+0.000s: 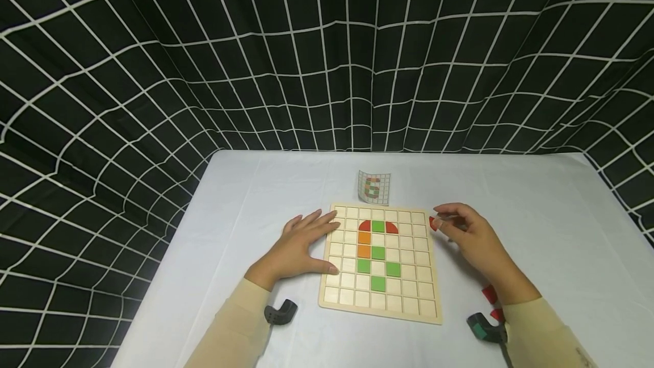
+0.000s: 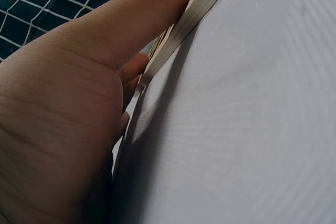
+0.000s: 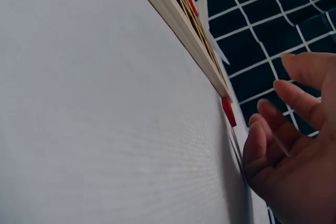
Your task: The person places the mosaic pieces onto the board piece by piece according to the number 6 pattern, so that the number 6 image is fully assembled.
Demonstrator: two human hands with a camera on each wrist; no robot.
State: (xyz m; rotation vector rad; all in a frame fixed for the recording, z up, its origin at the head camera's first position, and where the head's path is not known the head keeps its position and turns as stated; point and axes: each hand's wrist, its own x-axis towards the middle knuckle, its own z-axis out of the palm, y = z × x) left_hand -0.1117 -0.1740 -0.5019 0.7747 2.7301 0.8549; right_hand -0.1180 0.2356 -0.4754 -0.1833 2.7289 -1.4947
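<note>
My left hand (image 1: pixel 298 249) rests along the left edge of a wooden grid board (image 1: pixel 380 311), its fingers spread and its thumb over the rim. In the left wrist view the thumb (image 2: pixel 152 9) presses at the board's edge. The board carries green squares (image 1: pixel 378 284), orange squares (image 1: pixel 364 237) and two rounded red pieces (image 1: pixel 365 225). My right hand (image 1: pixel 470 237) hovers with loosely bent fingers beside the board's right edge. Close to its thumb is a red piece (image 1: pixel 432 222); in the right wrist view this red piece (image 3: pixel 229 112) shows apart from the fingers, right at the board's edge.
Behind the board stands a curled card (image 1: pixel 374 187) printed with a coloured grid pattern. More red pieces (image 1: pixel 489 294) lie on the white table (image 1: pixel 255 197), near the right forearm. Dark devices (image 1: pixel 281 312) sit at both wrists. Black curtains (image 1: pixel 352 55) with white grid lines enclose the table.
</note>
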